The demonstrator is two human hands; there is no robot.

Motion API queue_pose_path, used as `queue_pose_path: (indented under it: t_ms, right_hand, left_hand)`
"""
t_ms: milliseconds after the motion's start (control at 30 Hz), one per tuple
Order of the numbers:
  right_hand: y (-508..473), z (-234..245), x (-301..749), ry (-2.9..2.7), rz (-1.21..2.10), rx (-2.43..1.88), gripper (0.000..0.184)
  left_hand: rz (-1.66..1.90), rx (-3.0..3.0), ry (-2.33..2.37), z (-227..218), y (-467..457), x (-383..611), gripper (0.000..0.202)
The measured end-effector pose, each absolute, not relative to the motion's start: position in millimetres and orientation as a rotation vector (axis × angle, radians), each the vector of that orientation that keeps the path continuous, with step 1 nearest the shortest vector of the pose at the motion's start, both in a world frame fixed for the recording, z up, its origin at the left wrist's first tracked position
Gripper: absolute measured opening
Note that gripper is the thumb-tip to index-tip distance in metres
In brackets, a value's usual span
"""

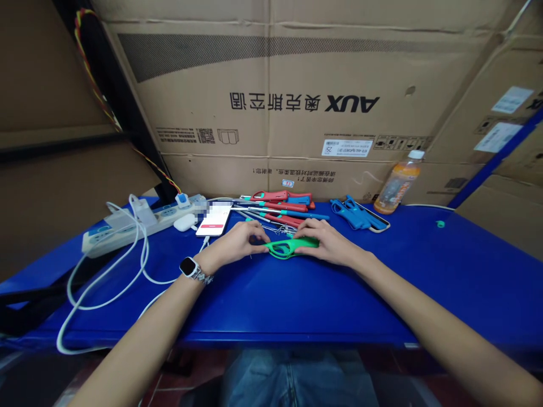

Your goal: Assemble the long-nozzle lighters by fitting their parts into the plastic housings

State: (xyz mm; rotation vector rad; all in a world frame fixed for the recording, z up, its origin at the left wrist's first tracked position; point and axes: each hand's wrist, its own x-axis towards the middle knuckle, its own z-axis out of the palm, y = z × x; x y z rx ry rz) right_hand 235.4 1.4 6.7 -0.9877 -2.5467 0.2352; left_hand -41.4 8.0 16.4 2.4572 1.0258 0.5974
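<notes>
A green plastic handle piece [291, 247] lies on the blue table [322, 294] in front of me. My left hand [240, 241] pinches its left end and my right hand [326, 240] grips its right end. Just behind my hands lies a pile of red and blue long-nosed lighter-like tools [280, 208] with metal rods. A few blue handle shells [355, 215] lie to the right of the pile. A watch sits on my left wrist.
A phone [213, 219], an earbud case [184, 222] and a white power strip [139, 224] with white cables lie at the left. An orange drink bottle [399, 182] leans on the cardboard boxes [271, 96] behind. A small green part [440, 224] sits far right.
</notes>
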Motion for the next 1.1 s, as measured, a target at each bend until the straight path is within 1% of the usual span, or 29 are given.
queue_pose_path:
  t_ms: [167,567,767,933,1100]
  right_hand:
    - [2.5,5.4,233.5,-2.579,0.277,-1.065,0.031]
    - [-0.3,3.8,228.6,-2.583,0.271,-1.068,0.027]
    - [-0.4,5.3,228.7,-2.611,0.255,-1.057,0.03]
    - [-1.3,6.4,228.7,-2.63,0.223,-1.048,0.033]
    - [-0.8,6.9,229.3,-2.615,0.26,-1.029,0.033]
  left_hand:
    - [0.513,2.431,1.03,12.4,8.8,-42.3,0.019]
    - [0.505,2.439,1.073,9.3,12.5,-45.7,0.019]
    - [0.441,2.455,1.113,9.8,12.4,-46.6,0.021]
    - [0.454,2.495,1.079,12.6,10.3,-46.6,0.023]
    - [0.438,2.512,1.049,12.6,10.0,-47.0,0.024]
